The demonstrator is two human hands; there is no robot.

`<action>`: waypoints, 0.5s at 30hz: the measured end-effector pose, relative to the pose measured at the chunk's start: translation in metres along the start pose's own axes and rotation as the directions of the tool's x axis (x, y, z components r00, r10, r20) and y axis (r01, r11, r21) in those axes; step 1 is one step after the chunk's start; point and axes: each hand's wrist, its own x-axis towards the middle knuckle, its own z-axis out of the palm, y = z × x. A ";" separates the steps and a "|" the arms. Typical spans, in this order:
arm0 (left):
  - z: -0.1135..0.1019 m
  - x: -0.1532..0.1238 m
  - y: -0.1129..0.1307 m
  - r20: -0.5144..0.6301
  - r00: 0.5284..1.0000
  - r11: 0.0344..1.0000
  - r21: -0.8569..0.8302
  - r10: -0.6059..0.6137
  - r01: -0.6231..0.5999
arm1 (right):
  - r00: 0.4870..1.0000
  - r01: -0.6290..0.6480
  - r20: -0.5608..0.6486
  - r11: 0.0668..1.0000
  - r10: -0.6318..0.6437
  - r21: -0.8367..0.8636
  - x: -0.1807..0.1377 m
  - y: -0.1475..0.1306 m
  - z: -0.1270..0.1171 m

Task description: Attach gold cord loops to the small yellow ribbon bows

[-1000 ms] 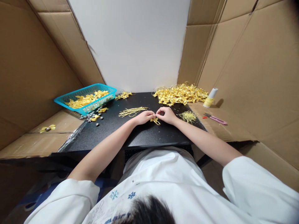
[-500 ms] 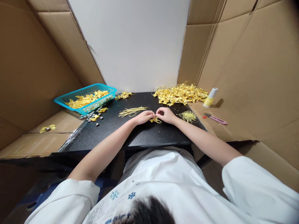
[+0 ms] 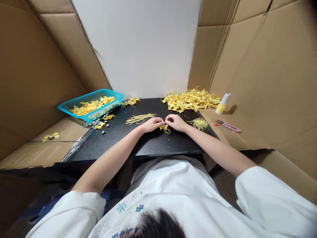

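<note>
Low over the black table [image 3: 109,145], my two hands meet fingertip to fingertip. A small yellow ribbon bow [image 3: 163,127] with a thin looped cord hangs below the fingers. My left hand [image 3: 153,124] pinches the bow from its left side. From the other side, my right hand [image 3: 175,122] is closed in a pinch at the bow's upper edge; what exactly it grips, perhaps part of the cord, is too small to tell. Just beyond my left hand lies a bundle of gold cords [image 3: 140,118].
At the left stands a teal basket [image 3: 119,96] of yellow bows, with silver bells [image 3: 95,123] before it. A heap of corded bows [image 3: 193,99] lies at the back right, near a white cone spool [image 3: 225,100], thread scraps [image 3: 200,123] and pink-handled snips [image 3: 231,127]. Cardboard walls [image 3: 279,66] flank the table.
The bow has turned slightly between my fingers, and its cord loop now hangs lower, toward me. Both hands stay almost in the same place.
</note>
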 end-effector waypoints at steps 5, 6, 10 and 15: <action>-0.001 -0.001 -0.001 0.016 1.000 1.000 -0.004 0.017 -0.016 | 0.999 0.021 0.034 1.000 -0.021 -0.002 0.001 0.004 -0.001; -0.001 -0.001 -0.001 0.018 1.000 1.000 -0.009 0.023 -0.023 | 0.999 0.025 0.038 1.000 -0.025 0.001 0.001 0.004 -0.001; -0.001 -0.001 -0.003 0.021 0.999 0.999 -0.025 0.037 -0.036 | 0.999 0.023 0.023 1.000 -0.024 0.013 0.001 0.004 -0.003; 0.000 0.000 -0.006 0.012 0.999 0.999 -0.037 0.035 -0.035 | 0.998 0.047 -0.050 0.997 -0.045 0.055 -0.002 -0.004 -0.008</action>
